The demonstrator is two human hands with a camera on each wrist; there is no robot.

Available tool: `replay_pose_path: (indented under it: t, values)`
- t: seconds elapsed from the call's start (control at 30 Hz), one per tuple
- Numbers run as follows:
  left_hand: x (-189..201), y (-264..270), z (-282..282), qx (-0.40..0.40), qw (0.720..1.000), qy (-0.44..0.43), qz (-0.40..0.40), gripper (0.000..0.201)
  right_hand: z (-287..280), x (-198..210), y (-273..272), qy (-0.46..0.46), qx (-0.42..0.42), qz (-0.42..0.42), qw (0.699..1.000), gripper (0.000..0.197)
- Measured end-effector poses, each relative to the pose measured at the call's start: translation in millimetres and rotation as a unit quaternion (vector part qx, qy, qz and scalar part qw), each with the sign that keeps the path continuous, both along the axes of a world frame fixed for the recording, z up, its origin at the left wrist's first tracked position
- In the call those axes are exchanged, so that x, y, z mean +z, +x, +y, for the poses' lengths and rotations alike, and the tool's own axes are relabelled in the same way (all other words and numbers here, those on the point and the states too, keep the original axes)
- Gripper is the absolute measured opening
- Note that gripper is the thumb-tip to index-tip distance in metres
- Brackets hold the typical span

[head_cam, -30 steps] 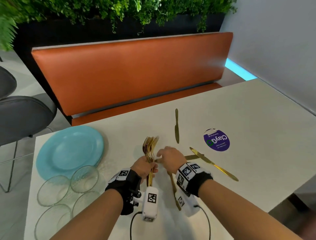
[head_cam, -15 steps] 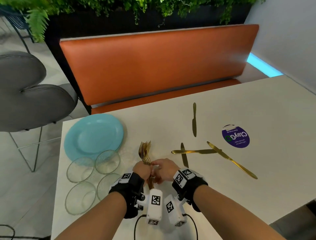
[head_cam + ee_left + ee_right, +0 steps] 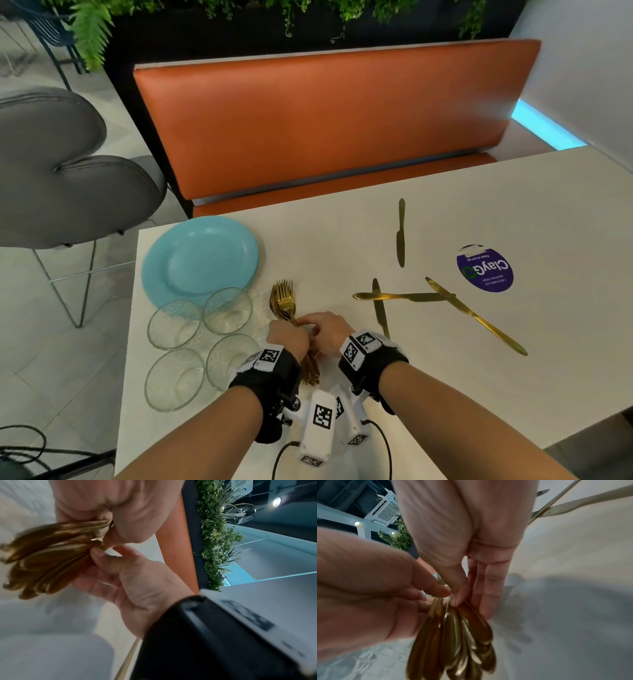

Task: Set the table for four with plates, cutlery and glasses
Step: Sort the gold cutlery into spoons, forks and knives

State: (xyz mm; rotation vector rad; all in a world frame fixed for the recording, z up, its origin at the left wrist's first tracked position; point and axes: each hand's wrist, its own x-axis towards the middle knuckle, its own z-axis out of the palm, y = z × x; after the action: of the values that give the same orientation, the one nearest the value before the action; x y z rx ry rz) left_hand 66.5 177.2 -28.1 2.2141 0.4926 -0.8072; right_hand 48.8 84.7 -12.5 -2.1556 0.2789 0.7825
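A bundle of several gold forks (image 3: pixel 282 302) is gripped by the handles in my left hand (image 3: pixel 291 329), tines pointing away from me. My right hand (image 3: pixel 313 325) meets it from the right. Its thumb (image 3: pixel 457 595) and fingers pinch the fork handles (image 3: pixel 453 635) just below the left hand's grip. The left wrist view shows the same handles (image 3: pixel 48 558) fanned out. A stack of turquoise plates (image 3: pixel 202 257) lies at the table's left end, with several clear glasses (image 3: pixel 227 310) just in front of it. Gold knives (image 3: pixel 476 315) lie scattered to the right.
The white table (image 3: pixel 513 377) has a round purple sticker (image 3: pixel 484 272) right of the knives. An orange bench (image 3: pixel 325 120) runs along the far side, and a grey chair (image 3: pixel 68 171) stands past the left end. Cables hang off the near edge.
The head view has swung left and down. Both hands have drawn back toward the near edge with the fork bundle, and the right hand has closed in on the handles.
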Motion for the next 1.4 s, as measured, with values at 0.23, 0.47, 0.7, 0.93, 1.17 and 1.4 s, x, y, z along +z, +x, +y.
replay_pose_path:
  t: [0.23,0.47,0.7,0.93,1.17,1.4]
  values:
    - [9,-4,-3,-0.118,0.981,0.150,-0.046,0.038,4,-1,2,-0.044,0.045,-0.017,0.998,0.048]
    - [9,-8,-1,-0.225,0.948,0.225,-0.026,0.042,10,-1,0,-0.088,0.123,-0.015,0.988,0.062]
    - [10,-14,0,-0.236,0.931,0.277,-0.030,0.048,13,2,-1,-0.092,0.135,-0.022,0.986,0.049]
    - [17,-17,-1,-0.287,0.909,0.301,-0.025,0.040,13,-1,-5,-0.122,0.160,-0.031,0.979,0.047]
    - [16,-17,-5,-0.329,0.893,0.308,-0.008,0.039,4,-2,-12,-0.063,0.123,0.005,0.990,0.055]
    - [35,-14,-21,-0.278,0.913,0.296,-0.048,0.056,-31,-2,-14,0.032,-0.078,-0.005,0.996,0.045]
